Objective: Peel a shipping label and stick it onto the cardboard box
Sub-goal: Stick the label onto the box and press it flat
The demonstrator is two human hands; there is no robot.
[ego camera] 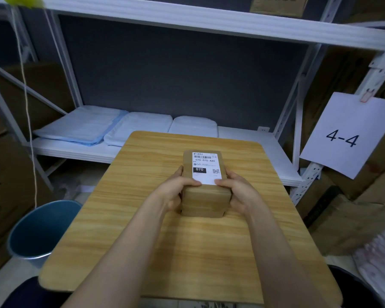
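Observation:
A small brown cardboard box (206, 202) stands on the wooden table (142, 218), near its middle. A white shipping label (206, 167) with a barcode and "070-070-A80" lies flat on the box's top face. My left hand (178, 188) grips the box's left side, its thumb resting on the label's near left corner. On the opposite side my right hand (236, 190) holds the box, thumb on the label's near right corner.
A blue bin (38, 232) stands on the floor left of the table. Behind the table a white shelf rack (242, 138) carries folded white and blue bedding (111, 127). A paper sign "4-4" (347, 134) hangs at right. Cardboard cartons stand on both sides.

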